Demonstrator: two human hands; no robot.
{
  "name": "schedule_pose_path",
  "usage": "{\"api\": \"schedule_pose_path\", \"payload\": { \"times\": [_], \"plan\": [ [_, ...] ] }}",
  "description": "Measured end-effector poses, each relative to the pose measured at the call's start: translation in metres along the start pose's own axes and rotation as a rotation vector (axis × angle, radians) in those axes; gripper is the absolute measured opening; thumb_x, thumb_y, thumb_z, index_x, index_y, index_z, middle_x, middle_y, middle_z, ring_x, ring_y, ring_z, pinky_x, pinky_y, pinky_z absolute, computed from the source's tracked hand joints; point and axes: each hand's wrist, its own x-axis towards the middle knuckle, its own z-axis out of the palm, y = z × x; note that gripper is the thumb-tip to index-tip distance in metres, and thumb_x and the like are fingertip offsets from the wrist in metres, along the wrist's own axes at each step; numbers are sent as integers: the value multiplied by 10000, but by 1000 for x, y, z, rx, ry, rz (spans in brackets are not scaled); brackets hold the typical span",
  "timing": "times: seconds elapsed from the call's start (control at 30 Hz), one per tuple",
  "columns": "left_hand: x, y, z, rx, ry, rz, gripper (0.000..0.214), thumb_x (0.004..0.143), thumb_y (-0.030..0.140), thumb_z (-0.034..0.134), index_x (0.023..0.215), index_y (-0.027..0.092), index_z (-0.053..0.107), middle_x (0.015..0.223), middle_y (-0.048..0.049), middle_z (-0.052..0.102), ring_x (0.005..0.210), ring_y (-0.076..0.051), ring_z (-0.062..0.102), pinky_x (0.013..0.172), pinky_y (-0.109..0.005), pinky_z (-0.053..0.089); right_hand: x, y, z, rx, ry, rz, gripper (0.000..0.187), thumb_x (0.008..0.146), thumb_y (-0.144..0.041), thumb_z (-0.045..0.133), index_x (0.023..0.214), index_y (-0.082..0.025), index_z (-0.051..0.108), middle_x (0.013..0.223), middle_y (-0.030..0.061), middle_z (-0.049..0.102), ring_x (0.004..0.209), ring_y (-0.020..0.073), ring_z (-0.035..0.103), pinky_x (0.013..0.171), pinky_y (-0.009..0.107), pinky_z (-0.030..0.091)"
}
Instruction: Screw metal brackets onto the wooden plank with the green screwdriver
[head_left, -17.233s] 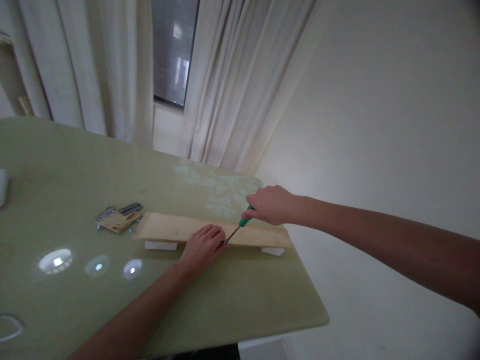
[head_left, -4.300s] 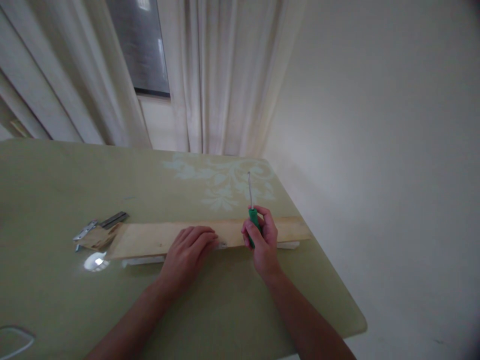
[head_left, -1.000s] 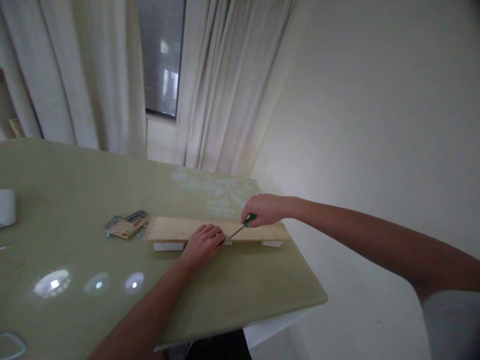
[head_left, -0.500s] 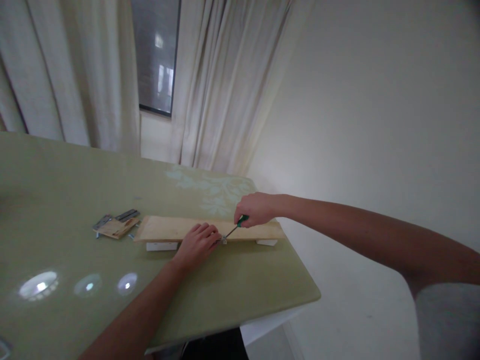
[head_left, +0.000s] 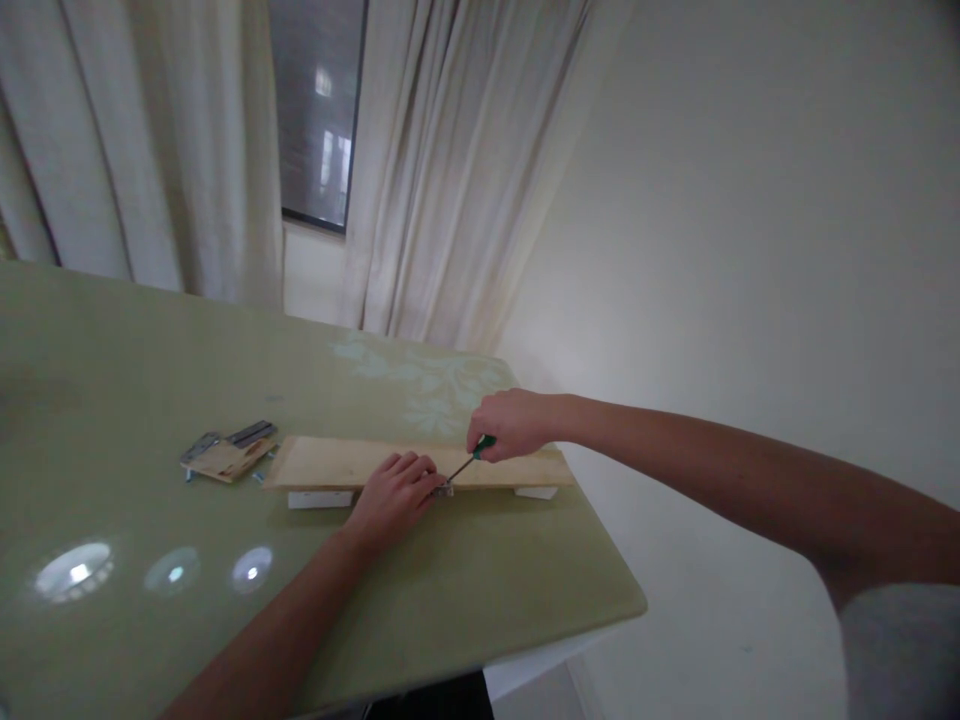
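Observation:
A long pale wooden board point(head_left: 322, 462) lies raised on white supports on the table. My left hand point(head_left: 397, 492) rests over its near edge, fingers bent, holding a small metal fitting point(head_left: 447, 489) against that edge; part of the fitting is hidden. In my right hand point(head_left: 510, 422) is a screwdriver point(head_left: 484, 446) with a green handle, gripped from above. Its shaft slants down to the left, and the tip meets the fitting beside my left fingertips. Any screw there is too small to make out.
Left of the board sits a small wooden piece point(head_left: 225, 460) with dark metal parts point(head_left: 253, 433) on it and several little screws or pegs around it. A white block point(head_left: 321, 498) props the board. The glossy green table point(head_left: 480, 600) ends near a wall at right.
The view has shifted slightly. My right hand and the screwdriver keep nearly the same place and slant, and my left hand stays at the fitting.

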Motion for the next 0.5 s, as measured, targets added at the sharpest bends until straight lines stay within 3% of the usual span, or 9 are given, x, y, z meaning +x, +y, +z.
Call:
{"api": "schedule_pose_path", "payload": {
  "times": [0.2,0.3,0.4,0.5],
  "plan": [
    [-2,1,1,-30,28,-16,101,1003,222,644,1057,228,728,970,-45,707,893,-208,601,793,-349,428,8,1,-5,-10,-26,13,320,887,-299,686,1175,-323,823,1099,33,833,966,220,746,637,278,392],
    [-2,1,2,-23,20,-27,100,998,235,654,1068,226,726,976,-49,707,899,-213,600,799,-353,431,17,0,-10,-40,-28,36,273,886,-383,727,1107,-271,841,1048,78,834,941,248,750,655,288,426],
    [-2,2,3,-11,16,-35,97,997,235,657,1071,222,719,978,-50,710,904,-221,595,798,-358,425,27,-3,-12,-74,-4,79,409,912,-538,704,1017,-170,846,989,170,820,926,309,751,680,330,468],
    [-3,2,4,17,18,-28,108,1014,239,633,1078,217,717,971,-52,710,901,-227,588,791,-365,419,36,-7,-12,-134,82,74,499,960,-594,620,1031,-148,833,962,198,807,931,331,748,719,363,496]
  ]
}}
